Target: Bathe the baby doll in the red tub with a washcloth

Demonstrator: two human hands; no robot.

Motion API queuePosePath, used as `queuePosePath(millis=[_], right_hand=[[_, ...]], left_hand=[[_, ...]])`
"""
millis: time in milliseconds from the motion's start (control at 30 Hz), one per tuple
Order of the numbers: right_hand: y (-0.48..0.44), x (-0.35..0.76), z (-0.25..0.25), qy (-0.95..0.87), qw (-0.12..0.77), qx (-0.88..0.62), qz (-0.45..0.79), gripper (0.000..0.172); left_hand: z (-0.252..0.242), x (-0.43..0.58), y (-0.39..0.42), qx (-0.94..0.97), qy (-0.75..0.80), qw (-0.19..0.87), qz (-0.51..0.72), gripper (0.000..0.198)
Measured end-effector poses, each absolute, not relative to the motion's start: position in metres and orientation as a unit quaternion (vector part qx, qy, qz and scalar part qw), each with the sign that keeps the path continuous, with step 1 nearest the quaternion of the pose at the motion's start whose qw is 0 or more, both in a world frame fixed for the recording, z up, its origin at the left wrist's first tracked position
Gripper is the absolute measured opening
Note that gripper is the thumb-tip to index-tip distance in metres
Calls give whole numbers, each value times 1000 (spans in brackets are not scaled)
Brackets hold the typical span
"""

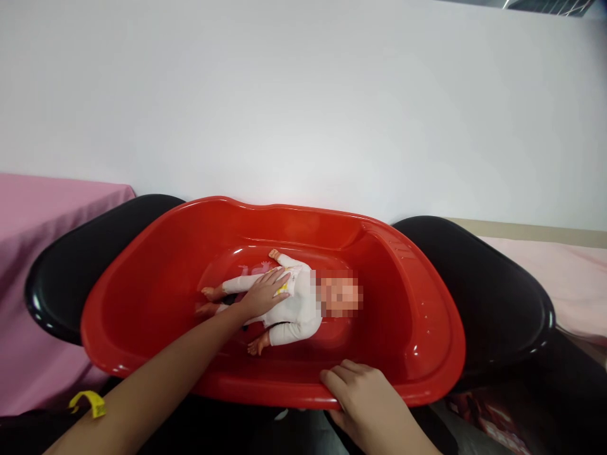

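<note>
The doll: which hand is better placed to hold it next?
Probably the left hand: it lies on the doll, while the right hand holds the red tub.

No text can be read; the coloured print (284, 288) on the doll's (300, 311) white top is too small; pale marks on the red printed item (490, 422) are blurred.

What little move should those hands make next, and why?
Probably move the right hand from the near rim of the red tub to the head of the doll: the left hand rests on its middle, and neither hand supports its head.
</note>
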State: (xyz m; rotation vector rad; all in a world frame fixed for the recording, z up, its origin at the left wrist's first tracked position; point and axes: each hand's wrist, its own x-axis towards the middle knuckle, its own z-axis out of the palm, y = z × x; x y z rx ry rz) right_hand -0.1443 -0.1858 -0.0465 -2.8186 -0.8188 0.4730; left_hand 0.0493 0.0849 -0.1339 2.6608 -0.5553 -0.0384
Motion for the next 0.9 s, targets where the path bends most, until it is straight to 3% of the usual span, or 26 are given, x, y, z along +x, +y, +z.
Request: queuePosePath(millis=[433, 900], right_hand=[[-187, -145, -45, -279, 82, -945, 146, 28], [-184, -144, -35, -268, 88, -944, 170, 28]], left_hand=[[-170, 77, 115, 967, -201, 157, 15, 65], [-151, 71, 161, 996, -78, 37, -15, 55]])
